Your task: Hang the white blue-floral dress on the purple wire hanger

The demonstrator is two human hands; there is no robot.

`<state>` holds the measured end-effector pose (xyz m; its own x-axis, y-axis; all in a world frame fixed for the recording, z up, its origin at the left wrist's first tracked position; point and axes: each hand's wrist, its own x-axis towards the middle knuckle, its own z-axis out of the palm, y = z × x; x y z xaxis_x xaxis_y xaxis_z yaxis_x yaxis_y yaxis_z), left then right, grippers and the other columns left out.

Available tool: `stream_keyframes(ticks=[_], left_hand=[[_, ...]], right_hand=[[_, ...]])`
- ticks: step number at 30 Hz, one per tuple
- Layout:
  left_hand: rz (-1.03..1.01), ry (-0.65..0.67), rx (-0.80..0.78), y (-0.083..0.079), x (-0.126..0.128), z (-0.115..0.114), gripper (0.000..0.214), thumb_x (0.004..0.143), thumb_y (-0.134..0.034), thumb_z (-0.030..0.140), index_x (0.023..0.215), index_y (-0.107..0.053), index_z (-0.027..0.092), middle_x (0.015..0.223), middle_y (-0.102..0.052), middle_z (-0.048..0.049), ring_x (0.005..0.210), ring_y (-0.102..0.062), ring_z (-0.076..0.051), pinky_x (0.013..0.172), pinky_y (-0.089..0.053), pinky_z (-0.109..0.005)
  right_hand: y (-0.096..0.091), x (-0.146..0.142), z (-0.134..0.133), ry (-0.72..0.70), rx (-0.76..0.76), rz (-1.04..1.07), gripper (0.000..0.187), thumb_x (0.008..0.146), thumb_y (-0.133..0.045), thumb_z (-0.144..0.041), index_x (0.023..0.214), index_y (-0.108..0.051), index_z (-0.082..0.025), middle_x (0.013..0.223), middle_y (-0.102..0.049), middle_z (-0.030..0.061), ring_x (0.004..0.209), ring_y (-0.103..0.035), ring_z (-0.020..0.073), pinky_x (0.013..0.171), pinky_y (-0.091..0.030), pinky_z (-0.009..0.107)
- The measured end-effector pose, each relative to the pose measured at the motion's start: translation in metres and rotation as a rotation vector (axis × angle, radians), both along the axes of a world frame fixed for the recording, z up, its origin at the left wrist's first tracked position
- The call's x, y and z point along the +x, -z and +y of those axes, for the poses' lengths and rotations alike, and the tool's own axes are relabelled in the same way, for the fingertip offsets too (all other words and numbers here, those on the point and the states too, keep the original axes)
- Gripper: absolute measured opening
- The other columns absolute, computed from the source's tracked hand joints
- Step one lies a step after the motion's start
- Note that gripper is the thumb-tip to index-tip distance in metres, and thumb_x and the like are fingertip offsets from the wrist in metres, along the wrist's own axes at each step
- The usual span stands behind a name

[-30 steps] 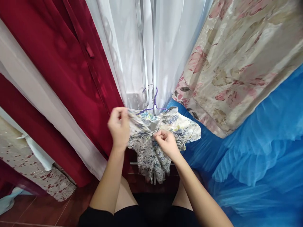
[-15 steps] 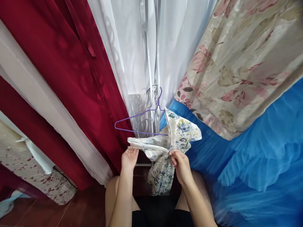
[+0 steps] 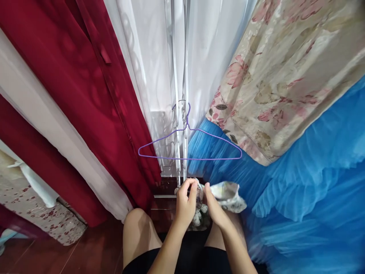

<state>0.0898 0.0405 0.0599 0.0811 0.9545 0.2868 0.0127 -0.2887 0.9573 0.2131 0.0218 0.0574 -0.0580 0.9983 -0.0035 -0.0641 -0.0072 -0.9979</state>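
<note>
My left hand (image 3: 186, 203) pinches the edge of a white garment with a blue and yellow floral print (image 3: 228, 194), thumb against fingertips. Close beside it, my right hand (image 3: 214, 207) grips the same garment, its thumb pointing up. A sleeve-like part of the cloth sticks out to the right past my right hand, and the rest bunches below between my knees, partly hidden by my hands. Just above and beyond my hands, a bare purple hanger (image 3: 165, 156) hangs by its hook at the white metal uprights (image 3: 177, 140).
Dark red cloth (image 3: 114, 102) and white cloth (image 3: 151, 76) hang ahead and to the left. To the right hang a beige dress with pink flowers (image 3: 273, 91) and blue ruffled tulle (image 3: 291, 190). Reddish-brown tiles (image 3: 94, 251) form the floor.
The floral garment has come off the purple hanger and down towards my lap. My left hand has moved right, close to my right hand.
</note>
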Motion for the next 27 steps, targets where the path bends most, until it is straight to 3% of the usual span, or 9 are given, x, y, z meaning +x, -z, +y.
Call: stream_keyframes(ticks=[4,7,9,11,14,18,21,24,27], left_hand=[[-0.007,-0.104,-0.020,0.013,-0.003,-0.001,0.032,0.101,-0.049,0.048,0.094,-0.061,0.019,0.090,-0.063,-0.0051,0.088,-0.060,-0.019,0.084,-0.046,-0.029],[-0.028,0.064,-0.065,0.025,-0.016,-0.009,0.039,0.100,-0.044,0.057,0.105,-0.060,0.021,0.100,-0.065,-0.0074,0.094,-0.062,-0.021,0.087,-0.048,-0.032],[0.061,0.217,-0.075,0.036,-0.029,-0.018,0.054,0.099,-0.033,0.067,0.106,-0.062,0.021,0.100,-0.066,-0.0093,0.095,-0.062,-0.023,0.088,-0.050,-0.034],[0.234,0.272,-0.053,0.049,-0.046,-0.025,0.065,0.095,-0.031,0.074,0.096,-0.066,0.020,0.094,-0.066,-0.0112,0.091,-0.062,-0.025,0.086,-0.050,-0.037],[0.479,0.259,0.014,0.058,-0.079,-0.017,0.054,0.092,-0.049,0.067,0.076,-0.068,0.019,0.083,-0.065,-0.0105,0.084,-0.060,-0.026,0.083,-0.048,-0.038],[0.562,0.150,0.097,0.039,-0.135,0.033,0.034,0.078,-0.077,0.045,0.056,-0.066,0.022,0.072,-0.063,-0.0062,0.084,-0.058,-0.025,0.105,-0.039,-0.044],[0.453,-0.054,0.080,0.012,-0.177,0.074,0.021,0.063,-0.088,0.036,0.057,-0.071,0.025,0.081,-0.070,-0.0061,0.094,-0.059,-0.027,0.122,-0.016,-0.050],[0.496,-0.147,0.193,-0.014,-0.205,0.100,0.013,0.067,-0.085,0.035,0.072,-0.076,0.028,0.087,-0.075,-0.0054,0.109,-0.060,-0.031,0.125,-0.005,-0.051],[0.667,-0.197,0.465,-0.032,-0.218,0.114,0.028,0.070,-0.084,0.043,0.094,-0.077,0.029,0.103,-0.077,-0.0055,0.115,-0.061,-0.032,0.124,-0.013,-0.053]], right_hand=[[-0.017,0.020,-0.006,-0.438,-0.041,-0.099,0.040,0.088,-0.066,-0.057,0.082,-0.072,-0.018,0.080,-0.068,0.0023,0.084,-0.062,0.0209,0.087,-0.050,0.033],[-0.025,0.032,-0.007,-0.610,-0.085,-0.113,0.035,0.079,-0.079,-0.050,0.081,-0.072,-0.015,0.076,-0.066,0.0010,0.070,-0.057,0.0163,0.070,-0.050,0.028],[-0.030,0.036,-0.007,-0.577,-0.110,-0.017,0.034,0.080,-0.079,-0.048,0.088,-0.073,-0.015,0.082,-0.068,0.0031,0.073,-0.060,0.0165,0.072,-0.050,0.028],[-0.037,0.041,-0.006,-0.434,-0.128,0.099,0.037,0.077,-0.080,-0.049,0.093,-0.073,-0.016,0.087,-0.071,0.0054,0.078,-0.064,0.0189,0.076,-0.052,0.030],[-0.052,0.052,0.001,-0.292,-0.117,0.104,0.039,0.074,-0.082,-0.049,0.090,-0.074,-0.014,0.085,-0.072,0.0078,0.076,-0.065,0.0210,0.073,-0.053,0.032],[-0.078,0.066,0.025,-0.242,0.029,-0.113,0.032,0.078,-0.080,-0.043,0.089,-0.072,-0.014,0.080,-0.070,0.0050,0.067,-0.059,0.0163,0.061,-0.046,0.025],[-0.093,0.070,0.053,-0.101,0.208,-0.274,0.032,0.075,-0.082,-0.037,0.097,-0.071,-0.016,0.081,-0.067,0.0014,0.066,-0.055,0.0142,0.058,-0.042,0.022],[-0.097,0.068,0.089,0.017,0.351,-0.465,0.050,0.074,-0.080,-0.033,0.121,-0.069,-0.018,0.096,-0.071,0.0039,0.070,-0.058,0.0160,0.064,-0.045,0.025],[-0.089,0.067,0.124,0.109,0.439,-0.655,0.057,0.083,-0.071,-0.035,0.136,-0.063,-0.016,0.109,-0.073,0.0097,0.074,-0.061,0.0185,0.072,-0.046,0.030]])
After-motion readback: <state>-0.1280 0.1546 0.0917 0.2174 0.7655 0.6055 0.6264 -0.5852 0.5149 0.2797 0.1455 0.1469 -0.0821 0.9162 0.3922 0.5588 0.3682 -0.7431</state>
